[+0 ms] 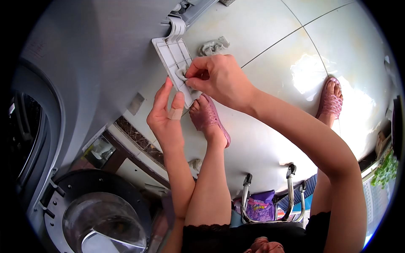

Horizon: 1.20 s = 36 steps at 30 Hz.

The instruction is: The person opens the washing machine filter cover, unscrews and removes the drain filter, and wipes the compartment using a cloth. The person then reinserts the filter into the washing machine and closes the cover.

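A white ribbed flap cover (175,52) hangs open at the bottom of the grey washing machine (126,38), joined by a curved hinge arm (176,28). My left hand (164,116) holds the cover's lower left edge between thumb and fingers, and a bandage is wrapped around the thumb. Between the thumb and fingers of my right hand (221,78) is a crumpled greyish-white cloth (181,73), pressed against the ribbed face of the cover. Part of the cloth is hidden by my fingers.
A crumpled grey cloth (213,45) lies on the tiled floor (270,21) beyond my right hand. The machine's round door (55,215) stands open at lower left. Below are a stool's metal legs (291,189) and a purple package (260,206). My sandalled feet flank the work.
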Motion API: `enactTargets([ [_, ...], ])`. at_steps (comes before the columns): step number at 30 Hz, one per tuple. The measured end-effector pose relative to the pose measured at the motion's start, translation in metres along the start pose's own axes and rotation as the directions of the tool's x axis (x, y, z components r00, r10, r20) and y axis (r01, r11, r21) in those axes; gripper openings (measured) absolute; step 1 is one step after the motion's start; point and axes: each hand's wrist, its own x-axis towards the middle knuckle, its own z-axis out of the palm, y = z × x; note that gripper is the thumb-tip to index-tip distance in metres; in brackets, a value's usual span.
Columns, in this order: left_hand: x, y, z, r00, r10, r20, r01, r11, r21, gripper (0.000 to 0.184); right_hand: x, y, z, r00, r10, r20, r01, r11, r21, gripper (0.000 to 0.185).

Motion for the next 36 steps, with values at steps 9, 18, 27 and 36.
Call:
enactTargets([
  [9,-0.002,-0.005,-0.001,1.0,-0.012,0.005,0.012,1.0,-0.001,0.046,-0.001,0.0,-0.018,0.988,0.058,0.146,-0.045,0.995,-0.09,0.016],
  [18,-0.003,-0.006,0.004,0.999,0.017,0.034,-0.015,0.998,-0.056,0.048,0.0,0.006,-0.025,0.998,0.016,-0.065,-0.03,0.973,-0.227,0.014],
  [27,-0.002,-0.006,0.005,1.0,0.02,-0.021,-0.021,0.999,-0.04,0.045,-0.028,0.006,-0.016,0.993,-0.023,0.115,0.063,0.932,-0.357,0.011],
  [36,-0.005,-0.004,0.011,1.0,0.004,-0.012,-0.004,0.998,-0.066,0.046,-0.001,0.058,0.005,0.871,0.489,-0.044,-0.441,0.82,0.365,0.023],
])
